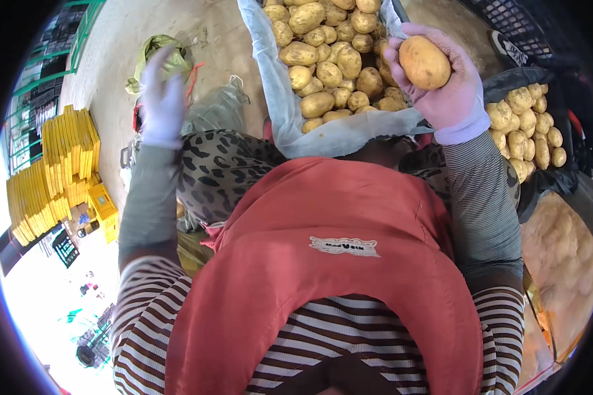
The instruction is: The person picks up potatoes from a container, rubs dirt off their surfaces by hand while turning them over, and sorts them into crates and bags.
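A large potato (424, 62) rests in my right hand (457, 94), gloved in pale pink-purple, with the fingers curled round it. That hand is over the right edge of a crate lined with white plastic sheeting (272, 94) and heaped with loose potatoes (329, 74). Off to the left, my left hand (164, 101) is gloved too and blurred by movement. Its fingers are spread and nothing shows in them. It hovers in front of an olive-green plastic bag (160, 57), near a translucent bag (217, 111); I cannot tell whether it touches either.
More potatoes (526, 126) fill a black-lined container at the right. A black plastic crate (514, 24) and another person's shoe (509, 48) are beyond it. A full sack (563, 261) lies at lower right. Yellow crates (69, 153) are stacked at far left.
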`<control>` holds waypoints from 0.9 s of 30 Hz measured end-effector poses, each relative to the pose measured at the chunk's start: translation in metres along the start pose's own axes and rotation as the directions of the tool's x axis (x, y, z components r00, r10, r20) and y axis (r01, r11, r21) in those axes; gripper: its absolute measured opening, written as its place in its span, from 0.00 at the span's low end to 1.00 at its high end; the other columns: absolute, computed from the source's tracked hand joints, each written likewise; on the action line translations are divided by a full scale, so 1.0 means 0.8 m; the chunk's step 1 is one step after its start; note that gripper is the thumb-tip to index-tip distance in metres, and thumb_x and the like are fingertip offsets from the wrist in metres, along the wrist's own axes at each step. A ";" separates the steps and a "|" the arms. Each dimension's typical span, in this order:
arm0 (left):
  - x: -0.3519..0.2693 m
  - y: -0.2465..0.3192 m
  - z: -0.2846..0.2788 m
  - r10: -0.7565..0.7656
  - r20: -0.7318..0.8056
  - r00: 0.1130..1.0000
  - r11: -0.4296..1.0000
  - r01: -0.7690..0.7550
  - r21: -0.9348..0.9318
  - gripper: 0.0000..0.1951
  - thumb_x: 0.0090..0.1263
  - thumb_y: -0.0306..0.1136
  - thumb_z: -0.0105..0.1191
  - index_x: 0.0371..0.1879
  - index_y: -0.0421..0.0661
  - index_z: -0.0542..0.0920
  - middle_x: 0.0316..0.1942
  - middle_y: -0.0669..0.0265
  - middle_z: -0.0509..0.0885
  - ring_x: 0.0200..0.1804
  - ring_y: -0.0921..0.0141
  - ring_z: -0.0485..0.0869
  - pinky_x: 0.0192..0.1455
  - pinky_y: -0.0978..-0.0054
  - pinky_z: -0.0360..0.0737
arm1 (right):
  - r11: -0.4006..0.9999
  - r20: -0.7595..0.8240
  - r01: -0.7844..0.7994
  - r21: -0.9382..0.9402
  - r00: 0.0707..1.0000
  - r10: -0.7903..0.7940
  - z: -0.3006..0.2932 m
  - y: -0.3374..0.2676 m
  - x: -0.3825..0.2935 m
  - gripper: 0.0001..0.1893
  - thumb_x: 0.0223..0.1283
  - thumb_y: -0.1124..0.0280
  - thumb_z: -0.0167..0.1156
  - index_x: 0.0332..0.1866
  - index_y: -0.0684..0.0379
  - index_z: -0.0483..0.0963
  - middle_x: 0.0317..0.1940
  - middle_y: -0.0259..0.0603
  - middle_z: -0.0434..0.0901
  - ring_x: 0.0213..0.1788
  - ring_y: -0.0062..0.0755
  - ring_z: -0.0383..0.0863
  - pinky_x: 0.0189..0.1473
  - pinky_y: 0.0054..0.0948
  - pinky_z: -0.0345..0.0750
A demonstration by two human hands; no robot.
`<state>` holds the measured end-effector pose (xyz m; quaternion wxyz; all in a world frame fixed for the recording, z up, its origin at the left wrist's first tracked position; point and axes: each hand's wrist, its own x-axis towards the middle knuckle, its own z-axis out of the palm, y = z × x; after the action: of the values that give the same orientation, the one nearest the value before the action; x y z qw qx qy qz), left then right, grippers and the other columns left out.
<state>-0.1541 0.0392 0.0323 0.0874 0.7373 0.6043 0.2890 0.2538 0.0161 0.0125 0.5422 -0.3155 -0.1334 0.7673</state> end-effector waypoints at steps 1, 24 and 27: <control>0.022 0.017 0.035 0.095 0.154 0.983 0.995 -0.089 -0.045 0.21 0.70 0.30 0.51 0.62 0.42 0.74 0.54 0.52 0.81 0.57 0.60 0.79 0.64 0.67 0.71 | 1.000 -0.012 0.004 0.005 1.000 -0.004 -0.005 -0.002 0.002 0.19 0.71 0.62 0.49 0.53 0.68 0.74 0.46 0.51 0.80 0.47 0.44 0.83 0.46 0.34 0.84; -0.003 0.139 0.101 0.202 0.743 0.638 0.083 0.745 -0.662 0.29 0.73 0.30 0.54 0.71 0.41 0.61 0.63 0.59 0.72 0.67 0.65 0.73 0.67 0.65 0.76 | 0.550 0.225 0.106 -0.828 0.963 0.152 0.004 0.060 0.000 0.35 0.61 0.72 0.60 0.74 0.56 0.58 0.57 0.40 0.71 0.54 0.24 0.74 0.56 0.24 0.74; -0.023 0.150 0.089 0.196 0.669 0.717 0.063 0.671 -0.738 0.30 0.75 0.31 0.53 0.73 0.44 0.57 0.66 0.58 0.69 0.67 0.64 0.72 0.67 0.66 0.76 | 0.659 0.293 0.101 -0.746 0.937 0.189 0.014 0.079 -0.011 0.35 0.62 0.71 0.60 0.75 0.57 0.56 0.59 0.41 0.72 0.55 0.26 0.75 0.57 0.25 0.73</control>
<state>-0.0174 0.0071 0.0252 0.7946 0.4069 0.3086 0.3283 0.2012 -0.0142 -0.0102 0.3120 -0.3741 -0.5229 0.6994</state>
